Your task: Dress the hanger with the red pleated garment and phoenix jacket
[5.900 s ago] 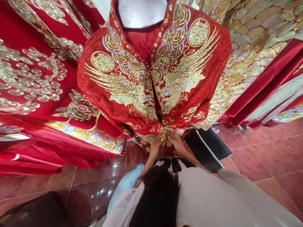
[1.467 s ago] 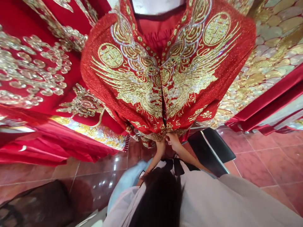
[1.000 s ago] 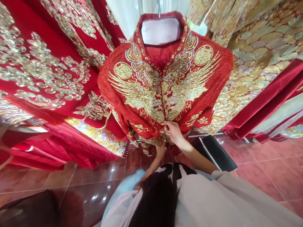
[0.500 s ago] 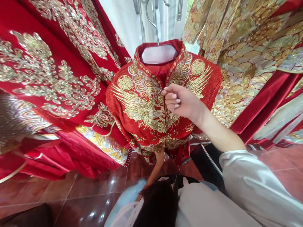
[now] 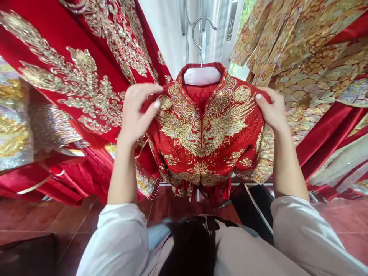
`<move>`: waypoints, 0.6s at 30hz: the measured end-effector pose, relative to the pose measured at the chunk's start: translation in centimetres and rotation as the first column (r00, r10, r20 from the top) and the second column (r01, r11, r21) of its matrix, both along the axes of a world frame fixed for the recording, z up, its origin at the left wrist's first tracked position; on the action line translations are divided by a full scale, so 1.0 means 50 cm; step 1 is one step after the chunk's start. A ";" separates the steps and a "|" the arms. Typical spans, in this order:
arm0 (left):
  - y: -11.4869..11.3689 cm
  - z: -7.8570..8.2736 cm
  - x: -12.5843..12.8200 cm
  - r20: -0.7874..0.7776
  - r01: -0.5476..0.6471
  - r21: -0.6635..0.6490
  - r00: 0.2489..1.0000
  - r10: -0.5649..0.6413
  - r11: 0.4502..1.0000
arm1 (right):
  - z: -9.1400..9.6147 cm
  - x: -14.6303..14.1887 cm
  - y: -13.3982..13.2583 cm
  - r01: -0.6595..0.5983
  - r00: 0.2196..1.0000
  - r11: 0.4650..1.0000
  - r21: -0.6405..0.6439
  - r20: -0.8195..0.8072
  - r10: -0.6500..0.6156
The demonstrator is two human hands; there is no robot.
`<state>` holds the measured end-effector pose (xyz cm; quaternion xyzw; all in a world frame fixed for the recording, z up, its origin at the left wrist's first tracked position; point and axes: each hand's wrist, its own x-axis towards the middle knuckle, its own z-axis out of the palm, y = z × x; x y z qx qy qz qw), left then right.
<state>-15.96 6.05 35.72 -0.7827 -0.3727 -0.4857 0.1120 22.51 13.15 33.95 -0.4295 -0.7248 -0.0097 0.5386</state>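
Note:
A red jacket [image 5: 198, 142] with a stand collar and gold embroidery hangs in front of me on a hanger [image 5: 202, 76]. At its left shoulder is my left hand [image 5: 138, 109], slightly blurred, thumb in front and fingers over the top, with shoulder cloth between them. My right hand [image 5: 273, 109] is closed on the opposite shoulder, thumb on the front and fingers behind. The jacket's front edges meet below the collar. The hanger's metal hook shows above the neck opening; its arms are hidden inside the garment.
Red garments with beaded gold trim [image 5: 94, 88] hang close on the left. A gold scale-patterned garment [image 5: 304, 96] hangs on the right. Behind the hook stands a metal rail [image 5: 187, 42]. A black item [image 5: 253, 207] stands low on the dark red tiled floor [image 5: 77, 218].
My right hand has gone from the jacket's front opening out to the right shoulder. My left hand has risen from the hem to the left shoulder. The view has shifted slightly.

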 end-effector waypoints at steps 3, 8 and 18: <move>0.077 0.048 -0.009 -0.121 -0.195 -0.212 0.978 0.172 0.958 | -0.016 0.020 0.027 -0.098 0.983 0.995 -0.029 -0.158 0.092; 0.120 0.039 -0.031 -0.066 -0.073 -0.404 0.997 0.051 0.912 | -0.016 0.013 0.067 -0.233 0.892 0.939 -0.254 -0.441 0.102; 0.134 0.017 -0.072 0.092 -0.021 -0.544 0.992 0.085 0.839 | -0.049 -0.015 0.064 0.173 0.903 0.968 -0.179 -0.364 -0.229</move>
